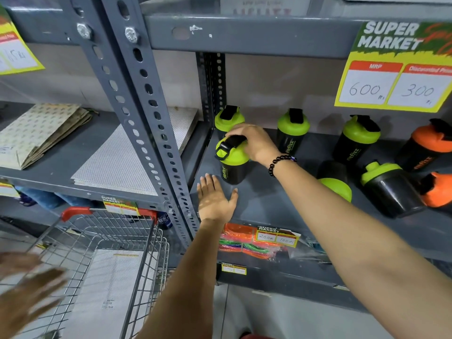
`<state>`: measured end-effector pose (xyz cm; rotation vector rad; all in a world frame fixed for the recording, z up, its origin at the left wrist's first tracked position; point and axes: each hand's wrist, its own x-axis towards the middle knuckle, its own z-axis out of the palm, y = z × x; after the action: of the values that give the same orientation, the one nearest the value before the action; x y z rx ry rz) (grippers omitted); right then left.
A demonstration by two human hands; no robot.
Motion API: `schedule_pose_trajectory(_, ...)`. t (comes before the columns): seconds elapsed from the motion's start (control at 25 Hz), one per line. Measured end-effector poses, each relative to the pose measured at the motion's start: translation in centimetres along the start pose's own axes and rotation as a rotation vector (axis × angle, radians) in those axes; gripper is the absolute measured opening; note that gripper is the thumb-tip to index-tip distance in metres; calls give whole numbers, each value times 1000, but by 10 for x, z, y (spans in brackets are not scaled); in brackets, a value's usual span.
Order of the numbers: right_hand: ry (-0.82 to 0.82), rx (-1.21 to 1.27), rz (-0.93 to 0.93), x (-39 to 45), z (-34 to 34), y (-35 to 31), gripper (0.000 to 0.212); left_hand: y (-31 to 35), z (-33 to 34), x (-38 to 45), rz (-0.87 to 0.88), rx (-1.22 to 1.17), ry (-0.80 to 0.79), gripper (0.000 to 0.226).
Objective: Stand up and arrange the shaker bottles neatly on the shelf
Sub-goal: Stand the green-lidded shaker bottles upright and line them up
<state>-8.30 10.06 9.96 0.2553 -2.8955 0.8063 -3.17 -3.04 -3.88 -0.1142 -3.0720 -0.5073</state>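
Black shaker bottles with green or orange lids stand and lie on the grey shelf (264, 201). My right hand (252, 140) grips the lid of an upright green-lidded bottle (232, 165) at the shelf's left end. Behind it stands another green-lidded bottle (228, 119). My left hand (215, 199) rests flat and open on the shelf just in front of the held bottle. Further right stand two green-lidded bottles (292, 133) (355, 140) and an orange-lidded one (425, 148). Two green-lidded bottles (333, 184) (389, 187) and an orange-lidded one (437, 192) lie tipped over.
A grey perforated upright post (151, 123) borders the shelf on the left. A yellow price sign (396, 69) hangs from the shelf above. A wire shopping cart (102, 248) stands at lower left, with another person's blurred hand (27, 285) beside it. Paper bags (41, 133) lie on the neighbouring shelf.
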Motion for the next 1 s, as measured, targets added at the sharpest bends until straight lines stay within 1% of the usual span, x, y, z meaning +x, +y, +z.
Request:
schedule_pose_trajectory(0.04, 75, 52, 61, -4, 1, 1, 59, 0, 0, 0, 1, -1, 2, 78)
schedule_pose_trajectory(0.08, 195, 106, 133, -9, 2, 1, 55, 0, 0, -1, 1, -3, 4, 78)
schedule_pose_trajectory(0.16, 448, 178, 262, -18, 8, -7, 36, 0, 0, -1, -1, -3, 3, 78)
schedule_pose_trajectory(0.2, 491, 186, 316, -20, 12, -12, 35, 1, 0, -1, -2, 0, 4, 77)
schedule_pose_trajectory(0.24, 458, 170, 364, -22, 17, -18, 48, 1, -1, -1, -3, 3, 7, 77)
schedule_pose_trajectory(0.28, 372, 145, 402, -22, 22, -22, 63, 1, -1, -1, -3, 7, 8, 77)
schedule_pose_trajectory(0.32, 286, 117, 418, -21, 25, -24, 74, 1, -1, -2, -2, 7, 9, 77)
schedule_pose_trajectory(0.36, 214, 98, 418, -20, 27, -25, 80, 2, -2, -2, -1, 7, 10, 77)
schedule_pose_trajectory(0.44, 115, 113, 403, -14, 27, -22, 84, 2, -2, -2, 0, 3, 11, 77)
schedule_pose_trajectory(0.68, -83, 262, 229, -3, 11, 7, 87, 2, -2, -2, -4, 0, 14, 78)
schedule_pose_trajectory(1.0, -110, 308, 212, 1, 16, 16, 91, 2, -3, -1, -4, 3, 5, 78)
